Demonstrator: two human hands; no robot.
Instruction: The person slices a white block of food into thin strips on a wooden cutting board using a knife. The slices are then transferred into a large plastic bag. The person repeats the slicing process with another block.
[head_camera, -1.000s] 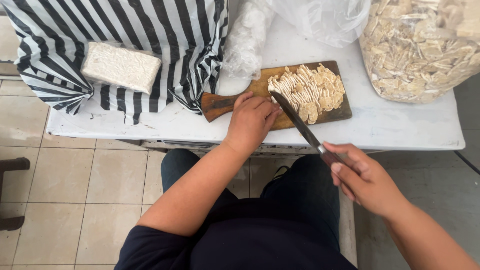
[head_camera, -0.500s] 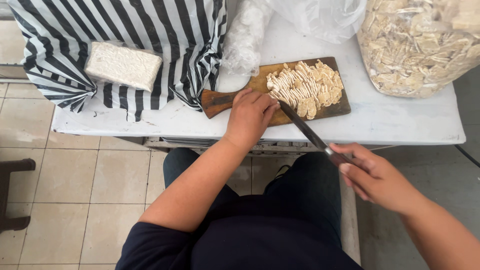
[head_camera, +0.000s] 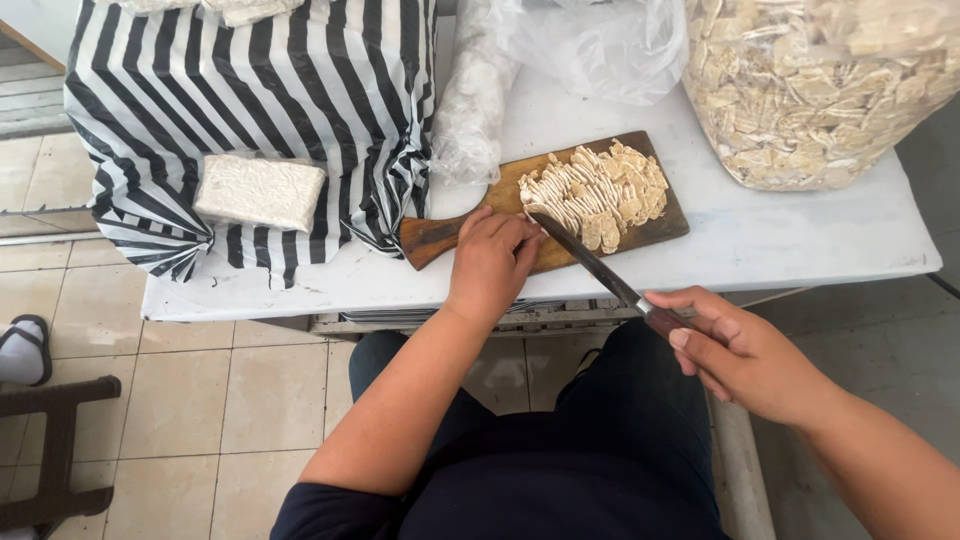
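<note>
The right hand (head_camera: 745, 350) is closed around the knife (head_camera: 600, 270) handle out past the table (head_camera: 780, 240) edge, so the long blade slants up and away from the grip onto the board (head_camera: 650, 232), its tip at the near edge of the pale slices (head_camera: 600, 190). The left hand (head_camera: 490, 262) lies curled, fingers bent, on the board's near end just beside the blade, likely pinning something under it, though whether it holds anything I cannot tell. Further left sits a block (head_camera: 260, 190) on the striped bag (head_camera: 250, 100); beyond the knife tip and to the right stands a clear sack (head_camera: 830, 90) of cut pieces.
</note>
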